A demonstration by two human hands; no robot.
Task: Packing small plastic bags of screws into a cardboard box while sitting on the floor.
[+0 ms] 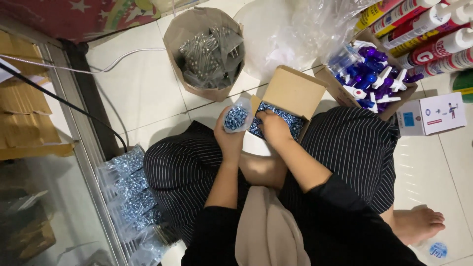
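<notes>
Screw-filled clear bag (236, 117); open screw box (290, 106)

Even, moderately bright indoor light from above. The white floor tiles (143, 93) carry soft sheen, and a short, diffuse shadow lies beside the brown paper bag (204, 49). Glare whitens the clear plastic sheet (290, 29) at top centre. The centre is sharp; the lower left corner is dim and murky. Wide-angle distortion bends lines near the edges.
</notes>
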